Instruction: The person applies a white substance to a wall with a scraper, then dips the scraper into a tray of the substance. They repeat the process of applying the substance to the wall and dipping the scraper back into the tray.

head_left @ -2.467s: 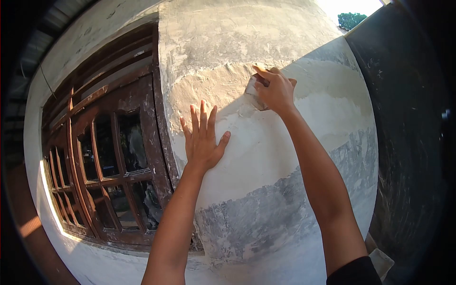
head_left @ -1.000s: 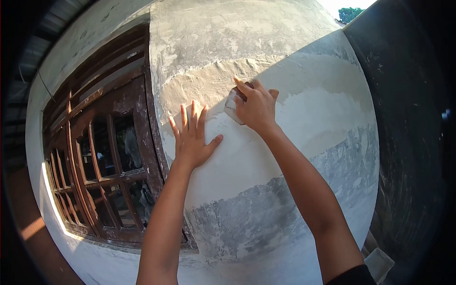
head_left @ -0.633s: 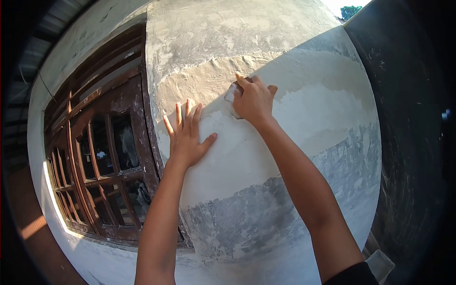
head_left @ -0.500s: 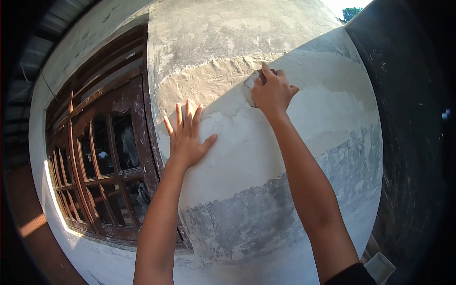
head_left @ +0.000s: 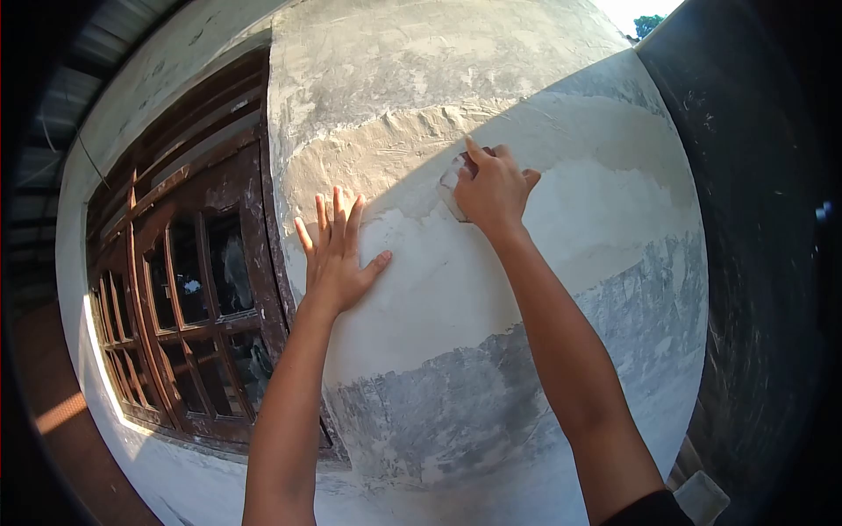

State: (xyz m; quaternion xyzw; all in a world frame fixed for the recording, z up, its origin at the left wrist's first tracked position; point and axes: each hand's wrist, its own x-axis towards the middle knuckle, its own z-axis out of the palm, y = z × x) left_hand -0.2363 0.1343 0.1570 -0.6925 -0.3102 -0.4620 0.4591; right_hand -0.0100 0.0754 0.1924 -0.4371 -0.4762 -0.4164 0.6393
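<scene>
My right hand (head_left: 493,188) is pressed against a plastered wall (head_left: 491,289), its fingers closed over a small flat pad (head_left: 451,185) that peeks out at its left edge; I cannot tell what the pad is made of. It sits just below a rough ridge of pale plaster (head_left: 386,145). My left hand (head_left: 335,254) lies flat on the wall with fingers spread, lower and to the left of the right hand, holding nothing.
A dark brown wooden window frame with glass panes (head_left: 189,289) stands at the left, its upright touching the wall's edge. Grey patchy plaster (head_left: 456,403) covers the wall's lower part. A dark surface (head_left: 754,263) borders the right. Treetops (head_left: 649,22) show at the top.
My right hand slid the pad left and right along the ridge, now slightly lower and left than half a second ago. My left hand stayed flat, drifting slightly left as the view shifted.
</scene>
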